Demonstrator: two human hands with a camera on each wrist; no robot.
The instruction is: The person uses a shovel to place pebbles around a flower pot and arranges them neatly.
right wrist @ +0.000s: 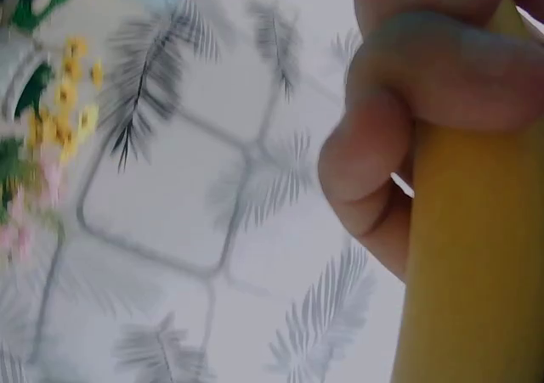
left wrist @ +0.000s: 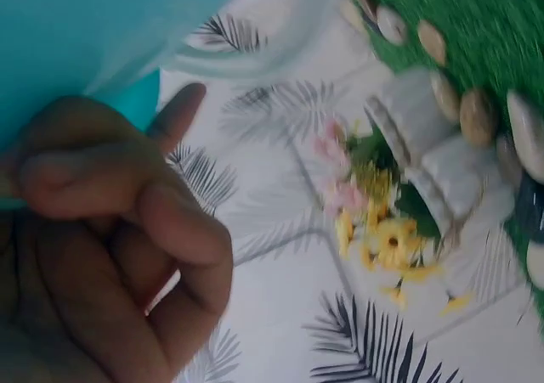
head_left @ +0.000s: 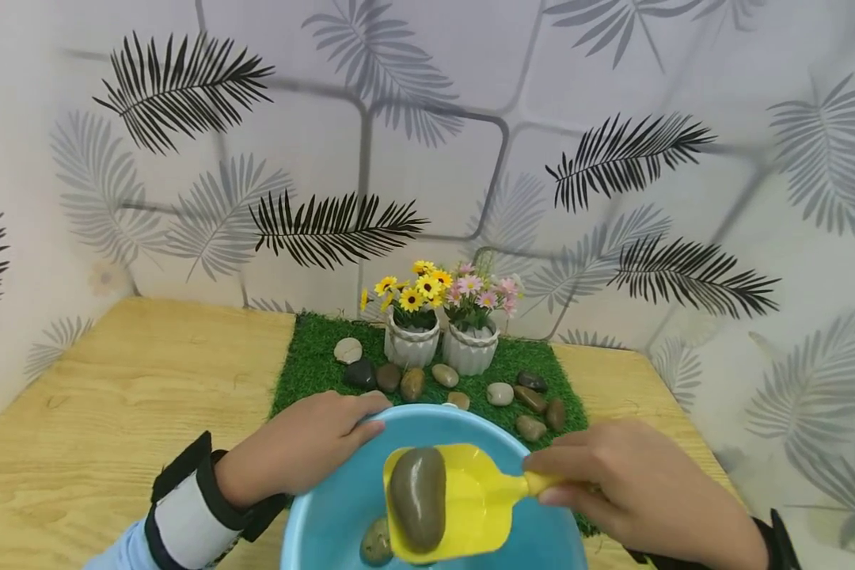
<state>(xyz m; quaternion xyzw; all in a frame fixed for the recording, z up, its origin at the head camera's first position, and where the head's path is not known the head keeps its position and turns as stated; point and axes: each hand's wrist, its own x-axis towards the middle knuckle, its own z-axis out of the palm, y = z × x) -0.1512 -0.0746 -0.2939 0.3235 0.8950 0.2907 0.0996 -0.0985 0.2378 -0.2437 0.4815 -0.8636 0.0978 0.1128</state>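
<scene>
In the head view my right hand [head_left: 627, 483] grips the handle of a yellow toy shovel [head_left: 480, 499]. A large, smooth grey-brown stone [head_left: 418, 499] lies in its scoop, over a light blue basin [head_left: 552, 542]. My left hand [head_left: 309, 443] holds the basin's far left rim. Its fingers [left wrist: 161, 213] show curled beside the blue plastic in the left wrist view. Inside the basin, a mottled stone [head_left: 376, 544] is partly covered by the shovel. The right wrist view shows bent fingers [right wrist: 442, 69] around the yellow handle [right wrist: 476, 264].
Behind the basin lies a green turf mat [head_left: 306, 368] on a wooden table [head_left: 185, 372]. Several pebbles [head_left: 500, 393] rest on it. Two white pots, one with yellow flowers [head_left: 412, 344] and one with pink flowers [head_left: 470, 348], stand near the leaf-patterned wall [head_left: 442, 182].
</scene>
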